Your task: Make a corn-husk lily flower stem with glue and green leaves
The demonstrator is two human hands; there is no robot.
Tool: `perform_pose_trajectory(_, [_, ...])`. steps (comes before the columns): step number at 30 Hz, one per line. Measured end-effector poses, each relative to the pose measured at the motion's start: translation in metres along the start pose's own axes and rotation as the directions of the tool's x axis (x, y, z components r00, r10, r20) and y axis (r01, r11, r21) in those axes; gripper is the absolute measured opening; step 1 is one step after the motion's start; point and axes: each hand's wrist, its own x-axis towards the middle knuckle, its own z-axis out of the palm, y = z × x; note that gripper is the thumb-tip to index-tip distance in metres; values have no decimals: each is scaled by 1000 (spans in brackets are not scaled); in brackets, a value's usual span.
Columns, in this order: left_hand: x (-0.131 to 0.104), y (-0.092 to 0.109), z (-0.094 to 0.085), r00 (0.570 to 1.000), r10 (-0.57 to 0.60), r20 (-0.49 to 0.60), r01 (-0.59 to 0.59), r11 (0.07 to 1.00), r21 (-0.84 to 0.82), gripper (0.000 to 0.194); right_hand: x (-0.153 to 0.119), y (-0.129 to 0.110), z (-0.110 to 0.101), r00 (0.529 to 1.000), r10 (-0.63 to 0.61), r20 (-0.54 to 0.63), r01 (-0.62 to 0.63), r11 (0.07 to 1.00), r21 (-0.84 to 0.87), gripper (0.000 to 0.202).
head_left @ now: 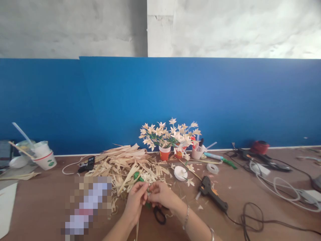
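My left hand (136,200) and my right hand (160,195) meet low in the middle of the view, fingertips pinched close together. A thin pale strip (137,229) hangs below my left hand. What lies between the fingertips of my right hand is too small and hidden to name. Just behind the hands spreads a heap of dry pale husk strips (125,155), with a green piece (138,176) on it. Black scissor handles (159,215) rest on the table under my right hand.
Red cups (165,154) with pale flowers (173,134) stand behind the heap. At right lie a glue gun (213,194), tape roll (212,168) and cables (253,222). A white lid (180,173) is nearer. A paper cup (46,160) stands left; a phone-like shape is pixelated.
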Motion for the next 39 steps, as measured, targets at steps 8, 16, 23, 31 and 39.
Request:
perform_pose_trajectory(8, [0, 4, -2, 999, -25, 46, 26, 1000, -3, 28, 5, 10, 3, 996, -84, 29, 82, 994, 76, 9])
perform_pose_trajectory(16, [3, 7, -5, 998, 9, 67, -4, 998, -69, 28, 1, 6, 4, 999, -23, 49, 20, 998, 65, 11])
perform_pose_trajectory(23, [6, 0, -9, 999, 17, 35, -16, 999, -40, 27, 1, 7, 6, 996, -59, 72, 53, 995, 81, 18])
perform_pose_trajectory(31, [4, 0, -7, 999, -46, 24, 49, 986, -160, 30, 1, 8, 11, 985, -164, 48, 162, 986, 35, 26])
perform_pose_trajectory(39, [-2, 1, 1, 989, -145, -33, 131, 956, -263, 34, 0, 5, 15, 982, -184, 29, 182, 981, 69, 26])
